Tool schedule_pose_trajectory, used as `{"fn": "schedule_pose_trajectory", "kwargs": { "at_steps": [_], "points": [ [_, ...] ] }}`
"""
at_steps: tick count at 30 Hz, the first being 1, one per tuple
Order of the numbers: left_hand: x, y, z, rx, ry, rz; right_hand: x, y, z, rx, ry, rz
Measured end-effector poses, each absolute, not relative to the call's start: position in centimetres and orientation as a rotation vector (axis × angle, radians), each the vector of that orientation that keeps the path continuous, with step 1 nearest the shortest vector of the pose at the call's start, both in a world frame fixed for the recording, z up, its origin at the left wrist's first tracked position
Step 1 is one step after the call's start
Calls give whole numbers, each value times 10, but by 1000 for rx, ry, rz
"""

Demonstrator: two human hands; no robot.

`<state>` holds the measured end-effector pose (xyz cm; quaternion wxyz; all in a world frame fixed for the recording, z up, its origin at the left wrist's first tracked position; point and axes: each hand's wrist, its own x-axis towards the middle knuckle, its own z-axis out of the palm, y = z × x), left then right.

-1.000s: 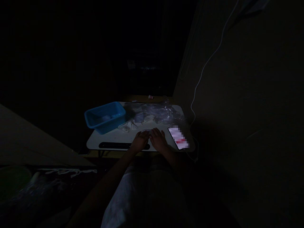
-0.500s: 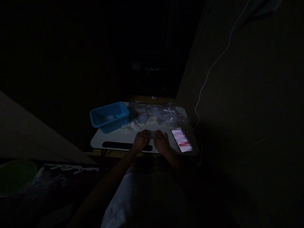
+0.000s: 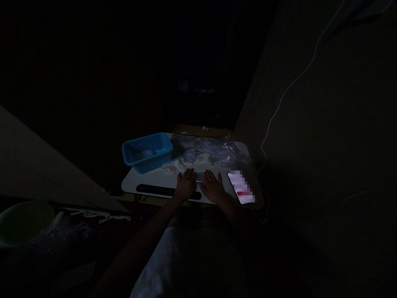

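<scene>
In a very dark room my left hand point(image 3: 185, 185) and my right hand point(image 3: 213, 187) lie side by side on a small white lap table point(image 3: 145, 184). Their fingers are stretched out flat. Between and under the fingertips lies a small clear plastic bag point(image 3: 199, 176), pressed down by both hands. A lit phone point(image 3: 241, 187) lies just right of my right hand. A blue plastic tub point(image 3: 147, 151) stands at the table's far left corner.
A heap of clear plastic bags point(image 3: 214, 150) covers the back of the table, with white string-like items point(image 3: 174, 165) beside the tub. A white cable point(image 3: 273, 120) runs up the wall at right. A green bowl point(image 3: 21, 219) sits at lower left.
The view has drifted so the table sits further right. My hands have spread slightly apart on the clear bag, staying flat on the table.
</scene>
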<state>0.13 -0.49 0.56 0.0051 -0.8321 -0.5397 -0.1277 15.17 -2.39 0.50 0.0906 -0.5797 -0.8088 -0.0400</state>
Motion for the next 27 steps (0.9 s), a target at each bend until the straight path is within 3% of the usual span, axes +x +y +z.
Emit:
{"fn": "schedule_pose_trajectory", "kwargs": {
  "at_steps": [14, 18, 27],
  "points": [
    [3, -9, 14, -2583, -1712, -547, 151, -27, 6, -1774, -2400, -75],
    [20, -10, 15, -2746, -1511, -486, 149, -26, 10, -1795, -2424, -40],
    [31, -9, 3, -2735, -1593, -311, 148, -28, 13, -1824, -2423, -23]
  ]
}}
